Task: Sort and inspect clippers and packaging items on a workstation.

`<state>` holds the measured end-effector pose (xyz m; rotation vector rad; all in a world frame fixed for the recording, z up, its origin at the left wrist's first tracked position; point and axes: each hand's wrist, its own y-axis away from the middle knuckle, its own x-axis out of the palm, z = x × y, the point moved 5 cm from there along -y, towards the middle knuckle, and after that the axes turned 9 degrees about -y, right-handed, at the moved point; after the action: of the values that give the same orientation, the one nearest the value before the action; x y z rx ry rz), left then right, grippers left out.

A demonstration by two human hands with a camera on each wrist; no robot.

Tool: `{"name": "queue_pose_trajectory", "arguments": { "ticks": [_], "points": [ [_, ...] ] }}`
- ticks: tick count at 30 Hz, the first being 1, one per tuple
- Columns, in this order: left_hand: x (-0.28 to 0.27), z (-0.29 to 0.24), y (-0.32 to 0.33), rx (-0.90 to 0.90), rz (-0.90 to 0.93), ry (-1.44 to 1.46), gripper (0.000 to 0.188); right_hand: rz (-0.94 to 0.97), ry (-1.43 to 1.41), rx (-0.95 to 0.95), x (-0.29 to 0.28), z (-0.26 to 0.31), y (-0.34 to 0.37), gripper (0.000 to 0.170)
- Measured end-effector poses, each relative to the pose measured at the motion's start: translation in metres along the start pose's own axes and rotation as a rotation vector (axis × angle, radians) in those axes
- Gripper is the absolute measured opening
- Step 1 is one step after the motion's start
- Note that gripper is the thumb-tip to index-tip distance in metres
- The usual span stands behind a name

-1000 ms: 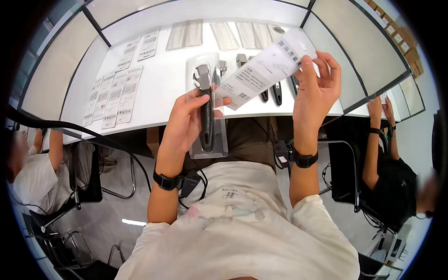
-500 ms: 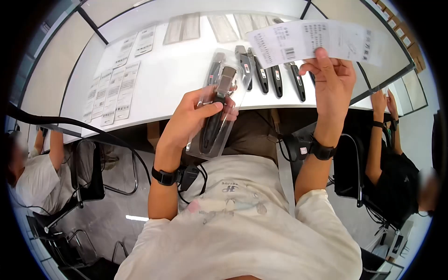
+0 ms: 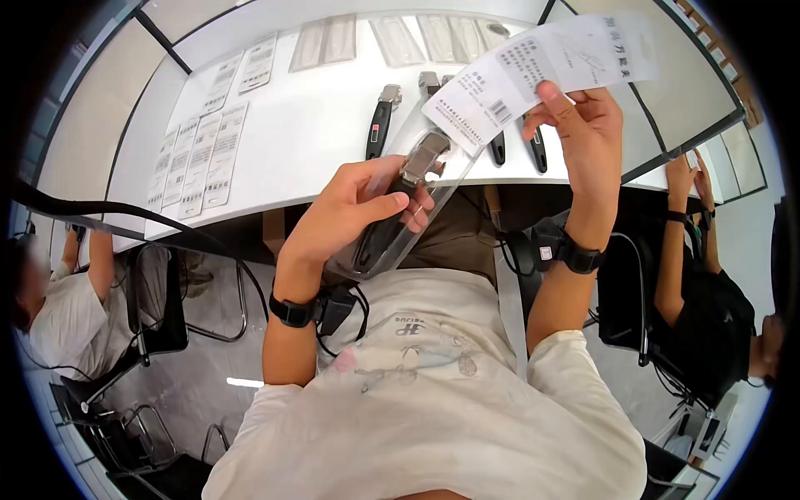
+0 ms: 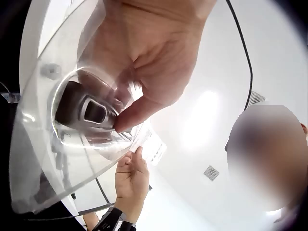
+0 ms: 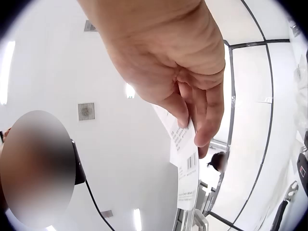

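My left hand (image 3: pixel 346 200) grips a clear plastic blister shell (image 4: pixel 43 144), thumb in front and fingers showing through the plastic. Inside lies a black-handled clamp (image 3: pixel 425 157) with a shiny metal head, tilted with its head up to the right. Between thumb and fingers, my right hand (image 3: pixel 587 133) pinches a long white printed card (image 3: pixel 533 71). The card's lower left end overlaps the shell's top in the head view. In the right wrist view, the card (image 5: pixel 185 159) hangs below the fingertips, its barcode visible.
Another black-handled clamp (image 3: pixel 383 121) lies on the white table, with several more partly behind the card. Printed cards (image 3: pixel 223 154) lie at the left, clear shells (image 3: pixel 325 42) at the back. Partition panels (image 3: pixel 662 100) border the table; other people sit on both sides.
My right hand has moved right and up with the card, swung it nearly level, then tilted its left end down toward the shell. The left hand has tilted the shell and clamp rightward.
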<state>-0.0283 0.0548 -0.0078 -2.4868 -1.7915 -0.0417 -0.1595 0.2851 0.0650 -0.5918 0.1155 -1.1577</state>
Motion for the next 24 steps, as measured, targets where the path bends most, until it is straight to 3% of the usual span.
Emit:
{"name": "queue_pose_trajectory", "arguments": {
  "ticks": [6,13,24],
  "points": [
    [0.004,-0.006,-0.001,0.033,-0.096,-0.129,0.037,0.001,0.183,0.009,0.008,0.009,0.004,0.031],
    [0.004,-0.003,-0.002,0.045,-0.137,-0.148,0.04,-0.06,0.176,-0.03,0.011,0.012,0.004,0.03],
    [0.012,0.0,-0.001,-0.02,-0.023,-0.057,0.045,-0.01,0.201,0.096,-0.01,0.007,-0.002,0.031]
  ]
}}
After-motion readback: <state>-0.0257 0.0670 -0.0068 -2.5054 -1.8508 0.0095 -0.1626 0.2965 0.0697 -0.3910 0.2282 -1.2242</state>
